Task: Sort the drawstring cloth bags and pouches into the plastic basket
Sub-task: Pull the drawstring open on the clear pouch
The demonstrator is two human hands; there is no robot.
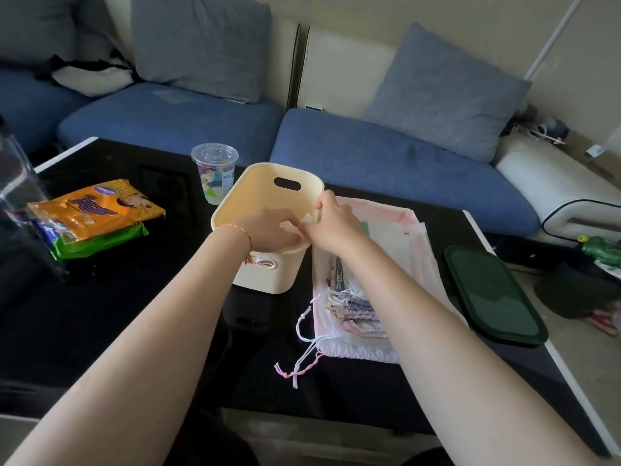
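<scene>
A cream plastic basket (265,183) with an oval handle slot stands on the black table. My left hand (265,230) reaches down inside it. My right hand (331,223) is over the basket's right rim, fingers pinched on a pale cloth pouch (294,225) that both hands hold inside the basket. To the right of the basket lies a stack of drawstring cloth bags (356,314), pink and white on the outside with patterned ones on top. Their white and pink cords (302,358) trail toward the table's near side.
A clear lidded plastic cup (215,173) stands behind the basket. Orange and green snack packets (90,213) lie at the left. A dark green lid (494,294) rests at the table's right edge. A blue sofa with cushions (369,153) runs behind the table.
</scene>
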